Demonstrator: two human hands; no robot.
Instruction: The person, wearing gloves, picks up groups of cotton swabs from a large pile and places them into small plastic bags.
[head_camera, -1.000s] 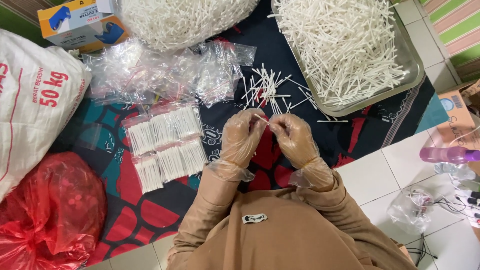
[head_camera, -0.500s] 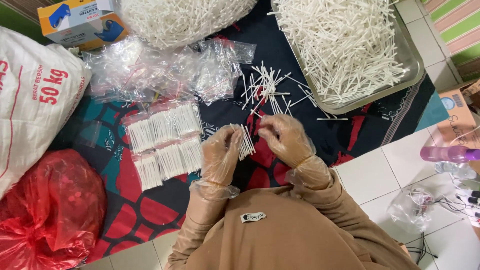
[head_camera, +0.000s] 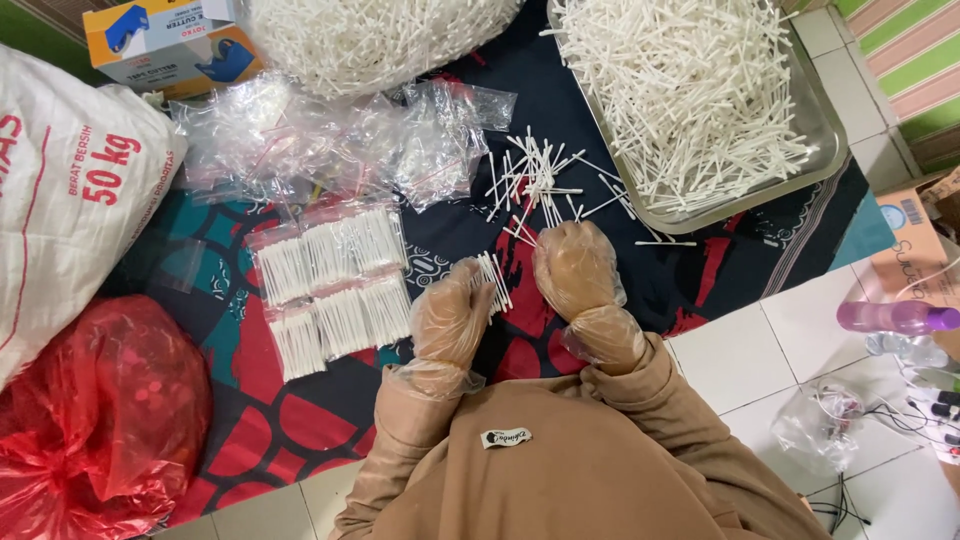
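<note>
- Head view: your left hand (head_camera: 452, 318), in a clear glove, was closed around a small bundle of white sticks (head_camera: 493, 281), held upright just above the patterned cloth (head_camera: 300, 420).
- Your right hand (head_camera: 575, 270), also gloved, reached down with fingers curled onto the loose pile of sticks (head_camera: 535, 180) on the cloth; I could not tell whether that grip had closed on any.
- Done so far, by the look of it: six filled packets (head_camera: 335, 290) lay in two rows left of your hands.
- Left to do, I judged, was plenty: the metal tray (head_camera: 830, 130) was heaped with sticks, a second heap (head_camera: 380, 35) sat at the top, and empty clear bags (head_camera: 330, 140) waited beside it.
- Red bag (head_camera: 95, 420) and white sack (head_camera: 70, 190) at far left, untouched.
</note>
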